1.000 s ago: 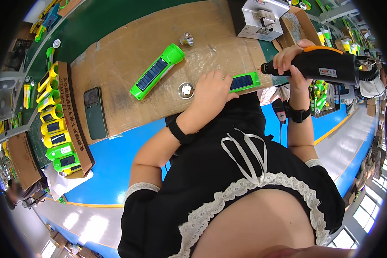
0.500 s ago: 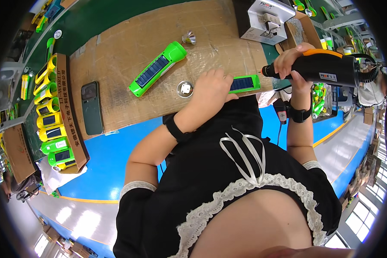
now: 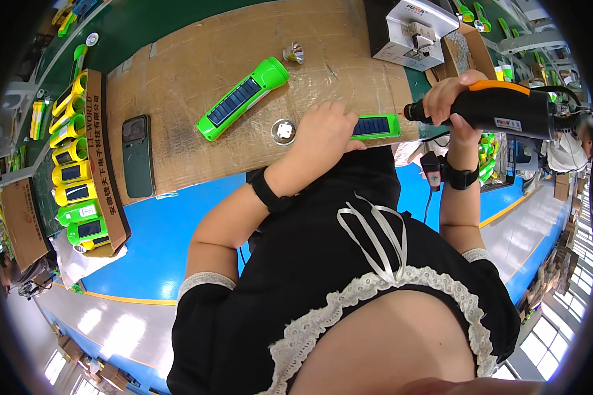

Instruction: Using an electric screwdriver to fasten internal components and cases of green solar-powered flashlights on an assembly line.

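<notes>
My left hand [image 3: 326, 128] is closed around one end of a green flashlight [image 3: 377, 126] that lies at the front edge of the cardboard sheet, its dark solar panel facing up. My right hand [image 3: 451, 105] grips a black electric screwdriver [image 3: 501, 108] with an orange strip, held level. Its tip points left, just past the flashlight's free end and apart from it. Beside my left hand rests a round reflector [image 3: 284, 132] with a pale square in its centre. Farther off lie another green flashlight [image 3: 242, 99] and a shiny cone-shaped reflector [image 3: 294, 52].
A dark phone [image 3: 137, 157] lies on the cardboard sheet [image 3: 178, 72] at left, beside a box [image 3: 105, 164] of yellow and green flashlights. At the back right stand a white-and-black screw feeder [image 3: 412, 36] and an open carton [image 3: 466, 49].
Both hands keep their grips, and the screwdriver has shifted very slightly to the right. The view has moved a little; nothing has been picked up or let go.
</notes>
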`<state>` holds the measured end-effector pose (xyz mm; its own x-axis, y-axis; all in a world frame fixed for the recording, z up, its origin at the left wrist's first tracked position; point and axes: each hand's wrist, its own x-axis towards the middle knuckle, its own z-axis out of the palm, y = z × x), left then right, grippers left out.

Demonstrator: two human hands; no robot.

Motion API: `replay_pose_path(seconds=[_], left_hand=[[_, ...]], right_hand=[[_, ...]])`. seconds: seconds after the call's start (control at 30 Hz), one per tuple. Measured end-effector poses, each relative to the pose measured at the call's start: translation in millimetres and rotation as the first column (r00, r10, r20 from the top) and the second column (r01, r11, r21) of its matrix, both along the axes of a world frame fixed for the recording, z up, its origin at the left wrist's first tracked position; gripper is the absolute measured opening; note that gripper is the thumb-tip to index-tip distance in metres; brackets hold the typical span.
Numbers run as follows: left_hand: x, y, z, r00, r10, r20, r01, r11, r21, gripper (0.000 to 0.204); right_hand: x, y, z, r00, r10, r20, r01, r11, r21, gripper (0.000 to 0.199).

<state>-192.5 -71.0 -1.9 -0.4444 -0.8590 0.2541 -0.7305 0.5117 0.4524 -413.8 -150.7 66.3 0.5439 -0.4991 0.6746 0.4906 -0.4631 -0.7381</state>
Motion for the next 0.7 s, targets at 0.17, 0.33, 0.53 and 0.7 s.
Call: replay_pose_path(seconds=[0.17, 0.33, 0.53, 0.7], left_hand=[[-1.1, 0.2, -0.8, 1.000, 0.010, 0.028, -0.010, 1.000, -0.003, 0.045], [-3.2, 4.3, -3.7, 0.999, 0.043, 0.023, -0.041, 0.997, -0.064, 0.045], [-4.7, 10.4, -8.4, 0.997, 0.078, -0.017, -0.079, 0.992, -0.096, 0.046], [-3.9, 9.5, -7.8, 0.996, 0.077, -0.054, -0.081, 0.994, -0.073, 0.047]], right_hand=[[6.7, 1.3, -0.7, 1.000, 0.018, -0.014, -0.017, 0.998, 0.066, 0.053], [8.5, 2.8, 3.7, 0.989, -0.097, -0.108, 0.111, 0.984, 0.138, 0.050], [15.3, 12.9, -1.1, 0.939, -0.323, -0.118, 0.342, 0.911, 0.232, 0.047], [12.3, 15.3, -18.3, 0.934, -0.347, -0.087, 0.358, 0.904, 0.232, 0.044]])
